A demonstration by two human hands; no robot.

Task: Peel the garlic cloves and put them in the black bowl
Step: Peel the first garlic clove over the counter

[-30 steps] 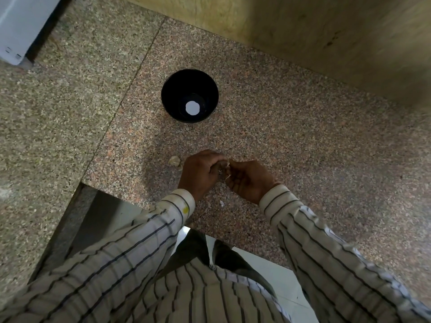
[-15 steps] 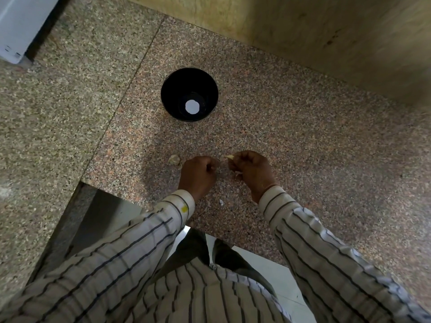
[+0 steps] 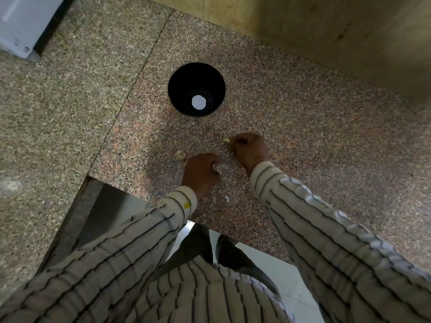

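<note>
Head view: on the speckled stone bench (image 3: pixel 303 136), one garlic piece (image 3: pixel 180 155) lies left of centre, just beside the left hand (image 3: pixel 201 170), whose fingers curl around papery garlic skin (image 3: pixel 219 167). One black bowl (image 3: pixel 196 89) stands above centre, with no cloves in it. One skin flake (image 3: pixel 226 198) lies below the hands. The right hand (image 3: pixel 249 149) pinches one peeled garlic clove (image 3: pixel 226 141), near the bowl and below it.

Pale garlic clove (image 3: pixel 226 140) in right hand (image 3: pixel 250 151); black bowl (image 3: pixel 179 87) upright (beyond).
</note>
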